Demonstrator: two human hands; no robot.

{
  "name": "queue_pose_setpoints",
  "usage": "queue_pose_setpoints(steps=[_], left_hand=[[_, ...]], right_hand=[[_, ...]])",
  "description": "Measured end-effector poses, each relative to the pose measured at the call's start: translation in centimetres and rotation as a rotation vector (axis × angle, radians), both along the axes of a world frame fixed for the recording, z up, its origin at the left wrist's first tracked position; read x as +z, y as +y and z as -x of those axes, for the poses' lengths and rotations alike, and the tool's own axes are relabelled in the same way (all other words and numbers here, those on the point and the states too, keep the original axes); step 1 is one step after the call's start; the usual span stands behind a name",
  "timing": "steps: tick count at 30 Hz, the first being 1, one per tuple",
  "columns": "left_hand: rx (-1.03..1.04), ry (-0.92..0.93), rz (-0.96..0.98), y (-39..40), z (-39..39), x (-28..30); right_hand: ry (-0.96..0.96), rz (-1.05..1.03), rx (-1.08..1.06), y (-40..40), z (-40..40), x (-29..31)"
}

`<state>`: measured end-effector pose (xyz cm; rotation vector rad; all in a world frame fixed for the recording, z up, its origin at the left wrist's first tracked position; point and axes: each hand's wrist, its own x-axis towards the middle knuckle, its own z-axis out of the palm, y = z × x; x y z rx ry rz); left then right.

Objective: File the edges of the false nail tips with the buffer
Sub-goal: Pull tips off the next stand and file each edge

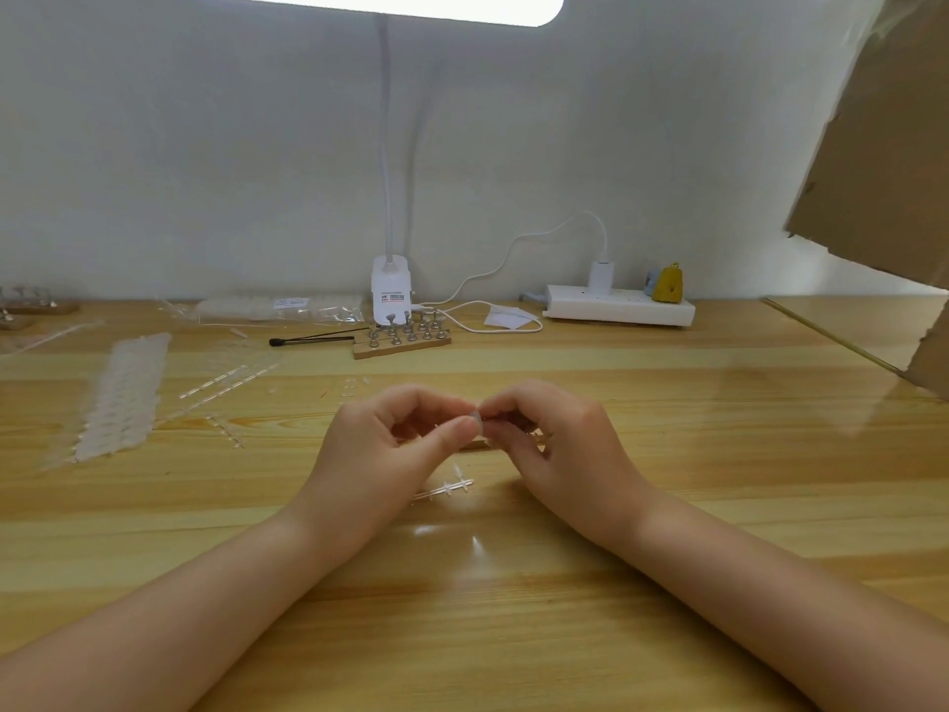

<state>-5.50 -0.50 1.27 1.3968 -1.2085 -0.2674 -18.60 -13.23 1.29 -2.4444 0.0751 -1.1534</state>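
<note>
At the left of the frame a long strip of false nail tips (122, 398) lies on the desk (667, 454), with bare clear sprue sticks (226, 385) just to its right. Above these, toward the upper middle, a clear plastic bag (277, 309) holds what look like more tips, though I cannot count them. Right of it, a wooden stand (400, 344) carries small metal holders, all without tips. In the centre, my left hand (390, 449) has its fingers curled, thumb and forefinger pinching one small nail tip (475, 416). My right hand (554, 444) meets it from the other side, fingers curled and pinching something thin at the tip's edge; I cannot tell whether that is the buffer. I judge I am at the filing of this one tip, or about to start. Next calls for a firm pinch and short light strokes along the edge. Below my hands lies a spent sprue piece (447, 488).
</note>
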Motion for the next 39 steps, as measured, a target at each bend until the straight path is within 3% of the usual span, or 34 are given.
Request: queue_pose_setpoints(steps=[22, 25, 29, 35, 39], left_hand=[[-0.113, 0.190, -0.055, 0.0, 0.1, 0.4], [-0.053, 0.189, -0.009, 0.1, 0.5, 0.3], [0.213, -0.098, -0.043, 0.3, 0.4, 0.3], [0.328, -0.834, -0.140, 0.8, 0.7, 0.4], [0.313, -1.002, -0.303, 1.0, 1.0, 0.4]], right_hand=[[-0.037, -0.003, 0.031, -0.1, 0.1, -0.2], [-0.051, -0.019, -0.019, -0.1, -0.1, -0.3], [-0.069, -0.201, -0.117, -0.7, 0.0, -0.2], [0.047, -0.278, -0.396, -3.1, 0.8, 0.1], [0.241, -0.264, -0.495, -3.6, 0.8, -0.1]])
